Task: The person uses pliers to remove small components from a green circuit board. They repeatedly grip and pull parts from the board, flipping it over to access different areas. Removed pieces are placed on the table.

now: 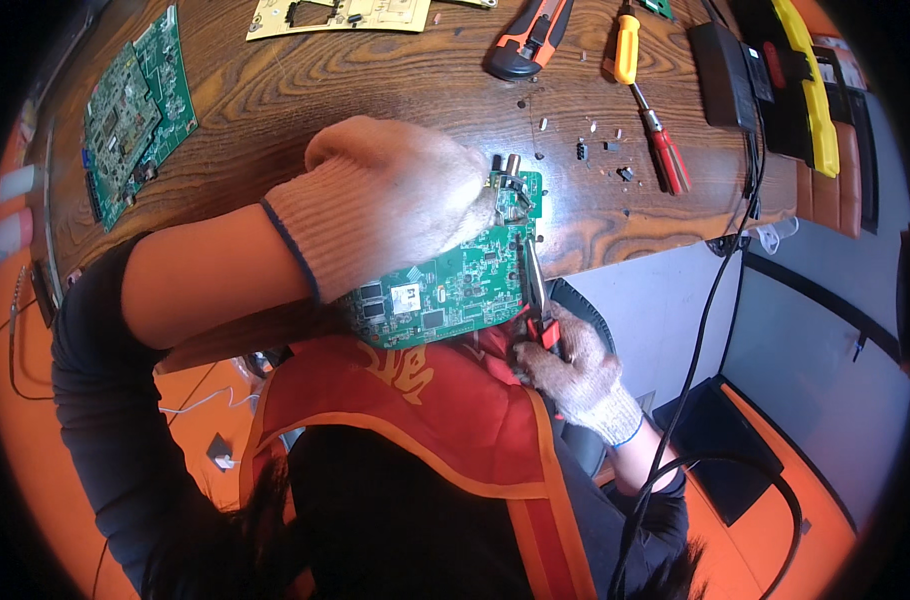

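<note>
A green circuit board [465, 285] is held tilted at the table's near edge, with metal connectors at its far right corner. My left hand [395, 190], in a knitted work glove, is closed on the board's far side and hides part of it. Lower right, my gloved right hand [575, 370] grips pliers [537, 285] by their red handles. The metal jaws point away from me and lie against the board's right edge. Whether they pinch any part there, I cannot tell.
Other green boards [125, 125] lie stacked at the left. A yellow board [345, 17], an orange-black utility knife [525, 45], a yellow-handled screwdriver [627, 50] and a red handle [667, 158] lie farther back. Small loose parts [610, 147] dot the wooden table. A black cable [700, 350] hangs at the right.
</note>
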A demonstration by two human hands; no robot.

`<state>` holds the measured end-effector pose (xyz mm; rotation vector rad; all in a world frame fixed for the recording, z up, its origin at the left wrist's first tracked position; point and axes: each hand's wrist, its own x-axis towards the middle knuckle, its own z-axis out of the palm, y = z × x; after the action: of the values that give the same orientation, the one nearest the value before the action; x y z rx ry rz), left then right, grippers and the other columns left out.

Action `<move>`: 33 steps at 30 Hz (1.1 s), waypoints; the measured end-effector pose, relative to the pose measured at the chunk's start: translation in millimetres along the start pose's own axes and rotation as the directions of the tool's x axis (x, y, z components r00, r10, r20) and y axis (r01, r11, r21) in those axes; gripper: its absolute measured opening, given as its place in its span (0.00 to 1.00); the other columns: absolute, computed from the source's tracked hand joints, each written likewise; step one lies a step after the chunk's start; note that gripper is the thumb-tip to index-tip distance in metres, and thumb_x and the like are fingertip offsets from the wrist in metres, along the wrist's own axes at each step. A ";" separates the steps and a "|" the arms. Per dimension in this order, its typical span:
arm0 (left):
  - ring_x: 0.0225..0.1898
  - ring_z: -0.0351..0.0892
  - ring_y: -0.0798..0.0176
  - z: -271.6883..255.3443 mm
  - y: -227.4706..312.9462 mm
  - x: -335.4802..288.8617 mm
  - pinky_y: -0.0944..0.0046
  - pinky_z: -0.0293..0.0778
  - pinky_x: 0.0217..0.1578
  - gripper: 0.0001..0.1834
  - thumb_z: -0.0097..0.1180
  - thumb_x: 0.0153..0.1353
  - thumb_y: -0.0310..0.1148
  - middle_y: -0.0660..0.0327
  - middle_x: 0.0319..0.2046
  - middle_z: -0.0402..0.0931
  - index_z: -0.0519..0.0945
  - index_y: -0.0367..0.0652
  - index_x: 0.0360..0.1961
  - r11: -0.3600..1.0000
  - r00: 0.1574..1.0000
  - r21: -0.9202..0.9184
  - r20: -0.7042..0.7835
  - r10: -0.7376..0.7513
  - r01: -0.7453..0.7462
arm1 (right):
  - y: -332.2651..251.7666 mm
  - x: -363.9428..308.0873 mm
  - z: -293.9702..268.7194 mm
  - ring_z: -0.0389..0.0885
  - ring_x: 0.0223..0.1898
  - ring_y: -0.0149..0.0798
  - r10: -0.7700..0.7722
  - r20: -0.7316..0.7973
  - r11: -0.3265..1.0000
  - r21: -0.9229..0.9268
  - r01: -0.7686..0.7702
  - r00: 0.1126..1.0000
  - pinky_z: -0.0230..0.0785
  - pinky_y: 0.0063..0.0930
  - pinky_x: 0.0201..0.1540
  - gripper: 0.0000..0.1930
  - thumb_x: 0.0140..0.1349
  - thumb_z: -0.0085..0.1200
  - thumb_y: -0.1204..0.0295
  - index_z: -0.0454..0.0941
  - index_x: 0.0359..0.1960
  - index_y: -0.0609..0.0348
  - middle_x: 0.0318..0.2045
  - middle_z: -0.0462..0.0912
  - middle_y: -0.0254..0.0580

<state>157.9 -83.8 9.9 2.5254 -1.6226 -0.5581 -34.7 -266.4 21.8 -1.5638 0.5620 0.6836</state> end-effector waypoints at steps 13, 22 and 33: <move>0.28 0.82 0.49 -6.4 -12.0 -9.1 0.52 0.76 0.27 0.16 0.52 0.64 0.43 0.51 0.23 0.78 0.75 0.38 0.37 0.994 0.992 -0.098 -0.107 -0.063 0.053 | -14.3 9.9 -37.9 0.83 0.39 0.62 -0.070 0.160 0.603 0.793 -0.086 0.985 0.82 0.40 0.31 0.27 0.48 0.58 0.72 0.69 0.50 0.76 0.39 0.78 0.69; 0.27 0.81 0.52 -17.2 -11.8 -42.7 0.54 0.75 0.26 0.19 0.49 0.67 0.48 0.55 0.21 0.76 0.74 0.41 0.37 0.966 0.933 -0.110 -0.257 -0.253 0.232 | -46.7 4.4 -31.1 0.79 0.52 0.43 -0.481 -0.271 0.876 -0.127 0.465 0.833 0.74 0.34 0.53 0.26 0.52 0.57 0.83 0.71 0.56 0.64 0.49 0.78 0.50; 0.21 0.78 0.55 -24.3 1.7 -45.5 0.57 0.74 0.20 0.19 0.50 0.67 0.49 0.57 0.16 0.71 0.73 0.41 0.31 0.969 0.932 -0.193 -0.297 -0.209 0.156 | -30.6 37.7 -50.6 0.79 0.44 0.58 -0.877 0.139 0.057 -0.921 0.386 0.460 0.75 0.45 0.44 0.20 0.48 0.59 0.78 0.72 0.45 0.64 0.42 0.77 0.57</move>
<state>148.1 -46.8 44.6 2.4983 -1.1887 -0.2689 18.5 -312.1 18.9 -2.7696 -0.4213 -0.3488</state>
